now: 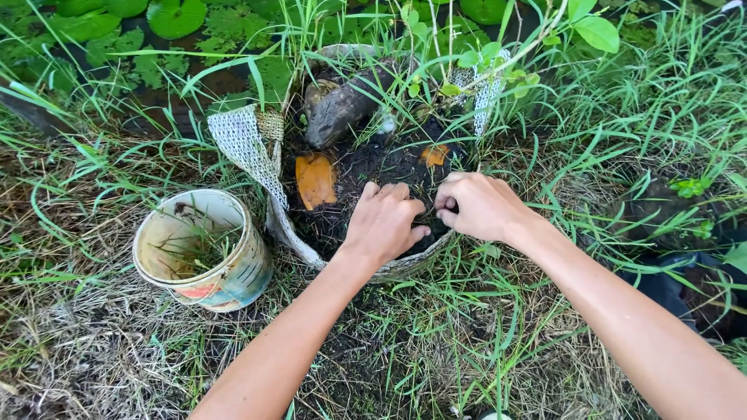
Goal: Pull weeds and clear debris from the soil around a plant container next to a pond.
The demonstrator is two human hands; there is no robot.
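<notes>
**Both hands working the dark soil at the near rim of a woven grow bag**

The left hand (383,222) is resting knuckles-up on the soil (366,167) inside the woven sack planter (243,148), its fingers curled together and pressing down at the near rim. The right hand (478,204) is sitting just beside it, fingers bunched and pinching toward the thumb; whether anything is caught between them I cannot tell, since the fingertips are turning away from the camera. The two hands are nearly touching over the same patch of soil.

Farther back in the bag, a piece of weathered wood (342,105) is lying tilted, with two orange fragments (315,180) beside it and a leafy stem (498,62) rising at the far right. A worn, paint-stained bucket (204,250) is standing on the dry grass (93,350) to the left, apart from the bag.

Judging from this, the work is going best with small, shallow pinches, keeping the left hand steadying the soil and staying well clear of the stem's base.
</notes>
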